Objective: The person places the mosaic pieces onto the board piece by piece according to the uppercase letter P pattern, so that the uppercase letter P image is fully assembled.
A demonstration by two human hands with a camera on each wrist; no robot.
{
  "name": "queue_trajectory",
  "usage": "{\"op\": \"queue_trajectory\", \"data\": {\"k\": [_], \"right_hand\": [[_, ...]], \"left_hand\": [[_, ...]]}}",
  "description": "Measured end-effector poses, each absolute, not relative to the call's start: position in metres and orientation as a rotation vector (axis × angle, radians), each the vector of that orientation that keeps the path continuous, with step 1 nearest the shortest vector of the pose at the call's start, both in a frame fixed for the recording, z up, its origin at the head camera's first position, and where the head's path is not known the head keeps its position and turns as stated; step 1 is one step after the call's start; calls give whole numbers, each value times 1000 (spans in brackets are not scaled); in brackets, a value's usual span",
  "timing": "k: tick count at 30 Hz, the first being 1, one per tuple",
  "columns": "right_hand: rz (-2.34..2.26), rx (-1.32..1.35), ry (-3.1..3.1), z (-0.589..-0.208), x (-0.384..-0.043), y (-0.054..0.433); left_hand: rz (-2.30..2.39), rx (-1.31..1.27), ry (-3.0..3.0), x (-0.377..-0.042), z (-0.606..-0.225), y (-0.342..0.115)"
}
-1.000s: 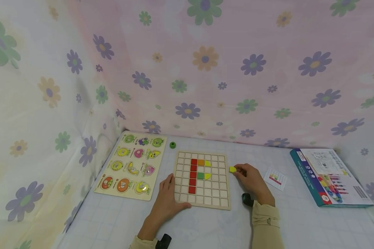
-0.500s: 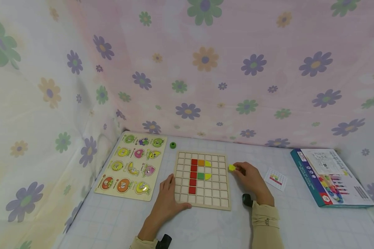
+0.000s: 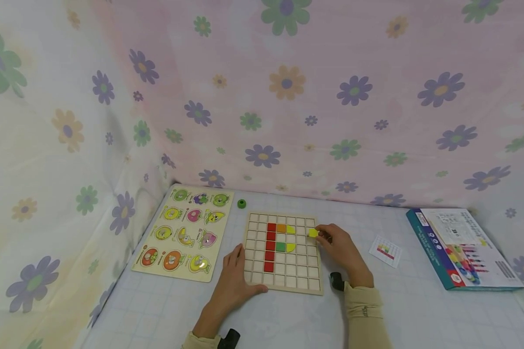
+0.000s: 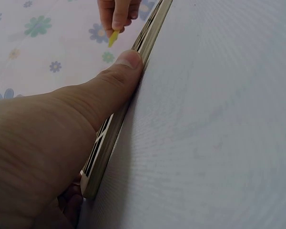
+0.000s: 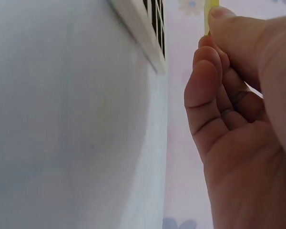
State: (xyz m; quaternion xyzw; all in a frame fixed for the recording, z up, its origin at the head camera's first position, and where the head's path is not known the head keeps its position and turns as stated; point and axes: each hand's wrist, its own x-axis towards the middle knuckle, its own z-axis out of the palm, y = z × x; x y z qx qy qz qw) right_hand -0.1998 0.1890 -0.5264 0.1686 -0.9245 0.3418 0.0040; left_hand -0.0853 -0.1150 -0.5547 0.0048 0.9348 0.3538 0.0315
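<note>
The wooden grid board (image 3: 284, 282) lies flat on the table, its cells partly filled with a column of red tiles (image 3: 270, 246), an orange tile (image 3: 281, 228), a green tile (image 3: 281, 247) and two yellow rounded tiles (image 3: 290, 247). My left hand (image 3: 232, 282) rests against the board's near left corner, fingers along the left side and thumb (image 4: 128, 59) on the near edge. Between thumb and fingers of my right hand (image 3: 341, 247) is a small yellow tile (image 3: 313, 233), raised over the board's right edge. In the right wrist view that tile (image 5: 210, 16) is partly cut off.
A fruit puzzle board (image 3: 188, 269) lies to the left. Behind the grid board sits a small green ring-shaped piece (image 3: 241, 203). To the right are a pattern card (image 3: 386, 250) and a flat box (image 3: 467, 249). Flowered cloth (image 3: 305, 97) closes off the back and sides.
My right hand has moved left, carrying the yellow tile from beside the board to above its right edge. The left hand has stayed at the corner.
</note>
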Motion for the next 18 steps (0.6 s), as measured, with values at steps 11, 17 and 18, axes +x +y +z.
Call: {"op": "queue_trajectory", "data": {"k": [11,17,18], "right_hand": [[1072,583,-2916,-520,-197,167],[1060,664,-2895,-523,-197,158],[1055,671,-2890,-523,-197,156]], "left_hand": [[1102,18,2878,-85,-553,-115],[1105,16,2876,-84,-553,-115],[1103,15,2875,-84,-553,-115]]}}
